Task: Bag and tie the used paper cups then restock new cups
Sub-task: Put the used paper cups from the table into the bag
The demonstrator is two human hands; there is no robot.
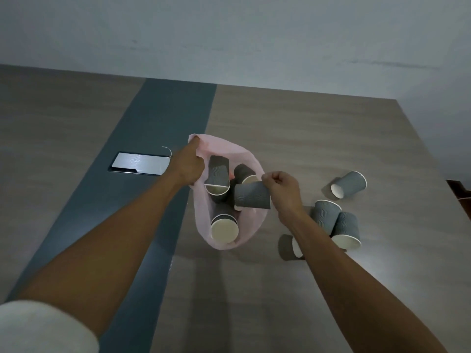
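Your left hand [187, 165] grips the far-left rim of the thin, translucent pink bag [251, 226], fingers curled into the plastic, holding its mouth wide. The bag sags on the wood-grain desk [331, 128], its opening facing you. Your right hand [281, 191] pinches the bag's right rim, knuckles clenched, right where a grey ribbed paper cup [252, 196] lies on its side across that rim, long axis running left to right. Inside the bag several more grey cups with wavy embossed walls lie tumbled, their cream insides mostly pointing toward you. Right of the bag, four loose cups [348, 186] lie on their sides on the desk. Left of the bag, a shiny metal plate [139, 163] sits flush in the desk's dark blue-grey stripe [163, 110].
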